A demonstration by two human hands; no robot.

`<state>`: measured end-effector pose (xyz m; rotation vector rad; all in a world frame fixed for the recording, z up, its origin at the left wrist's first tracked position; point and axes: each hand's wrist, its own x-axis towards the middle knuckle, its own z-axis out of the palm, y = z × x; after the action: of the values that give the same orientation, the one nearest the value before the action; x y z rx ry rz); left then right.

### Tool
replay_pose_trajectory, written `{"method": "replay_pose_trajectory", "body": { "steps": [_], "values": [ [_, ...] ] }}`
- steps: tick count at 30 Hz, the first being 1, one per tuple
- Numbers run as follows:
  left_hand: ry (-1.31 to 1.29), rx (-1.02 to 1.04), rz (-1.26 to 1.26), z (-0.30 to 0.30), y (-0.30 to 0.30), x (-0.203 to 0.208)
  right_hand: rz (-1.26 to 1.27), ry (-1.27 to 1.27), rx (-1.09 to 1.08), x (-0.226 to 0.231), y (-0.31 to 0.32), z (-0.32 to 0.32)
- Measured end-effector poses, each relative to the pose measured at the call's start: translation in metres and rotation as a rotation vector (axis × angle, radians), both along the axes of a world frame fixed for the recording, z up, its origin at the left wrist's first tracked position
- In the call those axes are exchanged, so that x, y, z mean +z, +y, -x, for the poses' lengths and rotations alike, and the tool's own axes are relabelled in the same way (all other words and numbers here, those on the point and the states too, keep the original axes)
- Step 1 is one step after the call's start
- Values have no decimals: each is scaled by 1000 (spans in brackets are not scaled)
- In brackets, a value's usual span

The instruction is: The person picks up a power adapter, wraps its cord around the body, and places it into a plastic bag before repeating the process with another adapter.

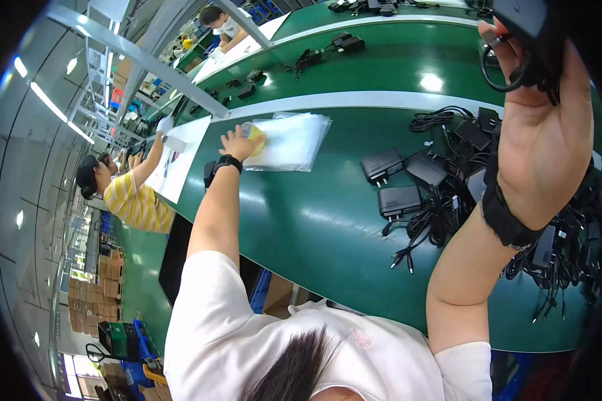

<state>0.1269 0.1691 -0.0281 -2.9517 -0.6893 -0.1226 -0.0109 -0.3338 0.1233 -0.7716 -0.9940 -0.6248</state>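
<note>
My right hand is raised at the upper right, closed around a black power adapter whose cable is looped by the fingers. My left hand reaches over the green table with its fingers spread. It lies at the left end of a stack of clear plastic bags, against a yellow patch or pad that it partly covers. Below the raised hand is a heap of black power adapters with bundled cables. One adapter sits at the heap's left edge with its prongs showing.
A green belt carrying more adapters runs behind a pale rail. One person in a yellow striped top works at the left, another person at the far side. Metal frame posts stand at the upper left; stacked cartons are beyond.
</note>
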Motion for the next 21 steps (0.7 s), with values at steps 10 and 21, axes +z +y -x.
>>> {"method": "replay_pose_trajectory", "body": {
  "steps": [10, 21],
  "values": [
    [204, -426, 0, 6, -79, 11, 26, 47, -30, -8, -4, -6],
    [-154, -264, 733, 13, -61, 7, 58, 49, -42, -12, 9, -14]
  ]
}}
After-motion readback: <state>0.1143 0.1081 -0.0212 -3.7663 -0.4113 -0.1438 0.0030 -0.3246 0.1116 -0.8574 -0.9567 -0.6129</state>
